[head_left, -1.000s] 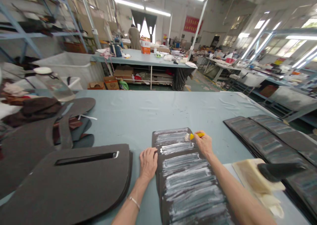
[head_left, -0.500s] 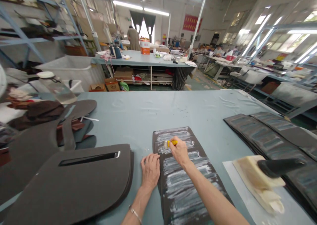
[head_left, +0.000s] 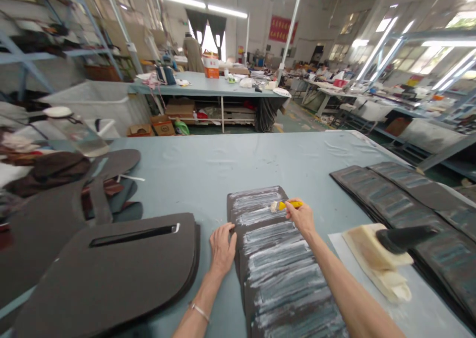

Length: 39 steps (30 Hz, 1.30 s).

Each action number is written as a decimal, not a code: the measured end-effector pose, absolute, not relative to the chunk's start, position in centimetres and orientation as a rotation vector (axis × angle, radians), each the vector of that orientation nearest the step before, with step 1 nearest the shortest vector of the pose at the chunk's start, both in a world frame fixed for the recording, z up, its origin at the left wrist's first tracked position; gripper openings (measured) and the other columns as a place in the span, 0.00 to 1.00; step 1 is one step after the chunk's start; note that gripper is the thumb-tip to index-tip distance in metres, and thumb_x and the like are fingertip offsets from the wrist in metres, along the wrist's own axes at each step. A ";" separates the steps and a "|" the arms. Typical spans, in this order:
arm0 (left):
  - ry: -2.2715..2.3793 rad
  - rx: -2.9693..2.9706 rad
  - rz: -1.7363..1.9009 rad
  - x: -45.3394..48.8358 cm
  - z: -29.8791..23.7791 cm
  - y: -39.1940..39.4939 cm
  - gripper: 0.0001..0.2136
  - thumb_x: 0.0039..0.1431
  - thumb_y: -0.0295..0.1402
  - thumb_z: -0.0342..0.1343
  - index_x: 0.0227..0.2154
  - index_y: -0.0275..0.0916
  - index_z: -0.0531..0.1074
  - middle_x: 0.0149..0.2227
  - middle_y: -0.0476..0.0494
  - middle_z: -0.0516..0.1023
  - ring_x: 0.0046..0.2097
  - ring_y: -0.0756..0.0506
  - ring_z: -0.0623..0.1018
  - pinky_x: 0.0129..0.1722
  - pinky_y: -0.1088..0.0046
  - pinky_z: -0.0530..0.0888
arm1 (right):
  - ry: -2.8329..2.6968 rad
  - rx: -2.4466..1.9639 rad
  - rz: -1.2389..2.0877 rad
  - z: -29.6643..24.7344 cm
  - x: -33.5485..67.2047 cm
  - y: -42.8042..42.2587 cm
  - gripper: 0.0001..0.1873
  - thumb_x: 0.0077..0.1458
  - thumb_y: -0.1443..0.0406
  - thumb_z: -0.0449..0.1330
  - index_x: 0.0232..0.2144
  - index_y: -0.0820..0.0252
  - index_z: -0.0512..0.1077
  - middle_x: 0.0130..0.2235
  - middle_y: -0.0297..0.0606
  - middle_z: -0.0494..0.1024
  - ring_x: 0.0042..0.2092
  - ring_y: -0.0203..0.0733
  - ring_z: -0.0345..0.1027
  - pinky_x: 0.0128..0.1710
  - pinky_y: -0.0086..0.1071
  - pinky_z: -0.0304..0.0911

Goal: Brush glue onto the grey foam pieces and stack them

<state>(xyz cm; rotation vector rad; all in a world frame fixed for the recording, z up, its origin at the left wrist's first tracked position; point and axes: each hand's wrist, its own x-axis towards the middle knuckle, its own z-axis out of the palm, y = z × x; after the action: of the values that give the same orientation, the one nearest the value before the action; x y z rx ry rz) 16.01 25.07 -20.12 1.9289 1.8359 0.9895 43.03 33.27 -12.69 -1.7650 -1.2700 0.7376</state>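
Pinched brush (head_left: 281, 206) in right hand (head_left: 302, 218) at dark panel's (head_left: 278, 263) far end, rested left hand (head_left: 222, 249) loosely spread at its left edge; needed even strokes

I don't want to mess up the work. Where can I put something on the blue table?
Beyond the streaked panel, the blue table has a wide bare patch, between dark pieces at left and the dark stack at right. A smaller patch lies between the right hand and that stack. It's crowded at left and around the yellowish block.
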 end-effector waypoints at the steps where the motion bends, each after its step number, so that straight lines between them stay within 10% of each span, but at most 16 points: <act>1: 1.833 1.917 1.005 15.9 -20.0 24.8 0.12 0.63 0.33 0.42 0.45 0.43 0.66 0.49 0.44 0.71 0.52 0.45 0.67 0.53 0.61 0.59 | -1.240 -1.715 0.833 -12.6 41.7 32.7 0.17 0.47 0.53 0.56 0.34 0.60 0.70 0.20 0.31 0.71 0.21 0.38 0.66 0.21 0.27 0.59; 9: 1.814 2.103 0.843 16.8 -19.3 22.5 0.12 0.63 0.30 0.42 0.46 0.45 0.67 0.49 0.47 0.72 0.53 0.45 0.66 0.55 0.59 0.56 | -1.483 -1.522 1.010 -13.9 33.4 29.7 0.13 0.49 0.57 0.55 0.32 0.59 0.71 0.19 0.30 0.70 0.20 0.36 0.64 0.23 0.27 0.58; 16: 1.910 2.164 0.798 17.4 -19.2 22.7 0.11 0.62 0.30 0.44 0.43 0.45 0.69 0.47 0.46 0.73 0.52 0.43 0.67 0.54 0.57 0.58 | -1.597 -1.841 0.319 -12.6 35.4 30.7 0.11 0.50 0.59 0.51 0.27 0.57 0.70 0.20 0.32 0.68 0.24 0.37 0.62 0.27 0.28 0.53; 30: 1.926 2.241 0.772 17.7 -19.4 22.7 0.11 0.62 0.32 0.44 0.43 0.44 0.69 0.47 0.43 0.73 0.51 0.43 0.68 0.53 0.57 0.59 | -1.353 -1.995 0.539 -12.0 49.2 31.6 0.13 0.47 0.59 0.53 0.31 0.59 0.72 0.16 0.29 0.68 0.20 0.36 0.64 0.25 0.27 0.58; 39: 1.910 2.249 0.773 17.6 -19.6 22.6 0.11 0.62 0.32 0.43 0.44 0.44 0.69 0.47 0.43 0.73 0.52 0.43 0.68 0.53 0.58 0.59 | -1.549 -1.595 0.695 -11.6 41.3 29.2 0.13 0.46 0.57 0.55 0.26 0.59 0.75 0.28 0.35 0.75 0.29 0.37 0.65 0.30 0.27 0.59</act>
<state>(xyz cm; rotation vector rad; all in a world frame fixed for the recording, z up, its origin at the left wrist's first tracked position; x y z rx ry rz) 17.65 22.62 -19.65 2.2491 1.9105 0.7733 41.28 29.23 -11.62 -1.5950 -1.5486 0.6947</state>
